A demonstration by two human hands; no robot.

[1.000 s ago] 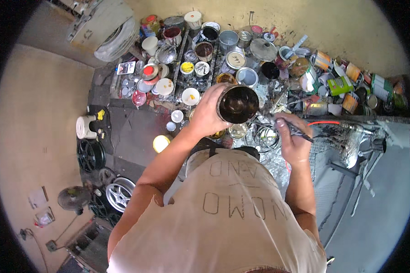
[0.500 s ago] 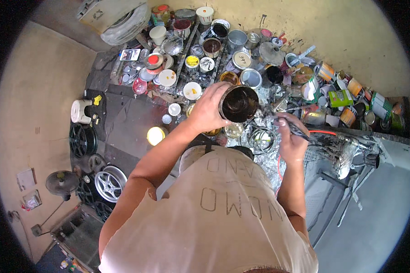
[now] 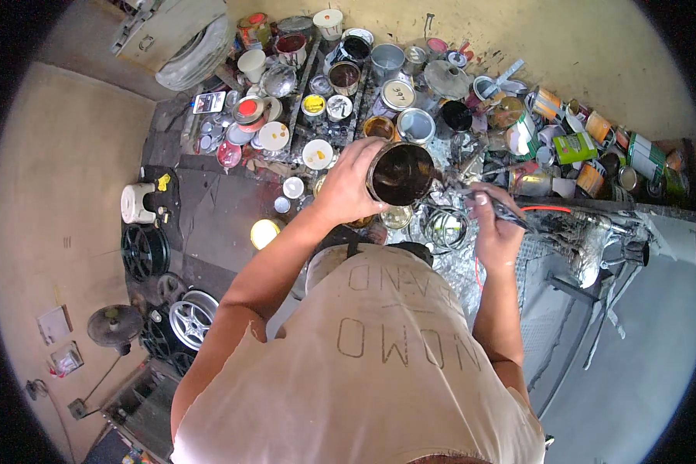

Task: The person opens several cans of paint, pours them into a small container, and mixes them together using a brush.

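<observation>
My left hand point(image 3: 348, 182) is wrapped round the side of an open metal can point(image 3: 400, 174) with dark brown, glossy contents, its mouth facing up toward me. My right hand point(image 3: 496, 224) grips a dark, paint-smeared tool point(image 3: 510, 213) just right of the can; its far end, near the can's right side, is too cluttered to make out. An orange hose point(image 3: 547, 208) runs behind that hand. Beyond and below the can lie crumpled silver foil point(image 3: 472, 278), a coil of dark wire or hose point(image 3: 445, 228) and small containers of paint.
A bench point(image 3: 315, 81) holds several tubs and cans; a heap of tins point(image 3: 574, 147) lines the back right. At left are wheel rims point(image 3: 189, 317), a white stool point(image 3: 138, 203), a standing fan point(image 3: 114, 325) and a yellow tub point(image 3: 264, 233). A grey panel point(image 3: 626, 348) fills the right.
My view has shifted slightly. Both hands have moved only a little and keep their grips on the can and tool, with the can's mouth still turned up.
</observation>
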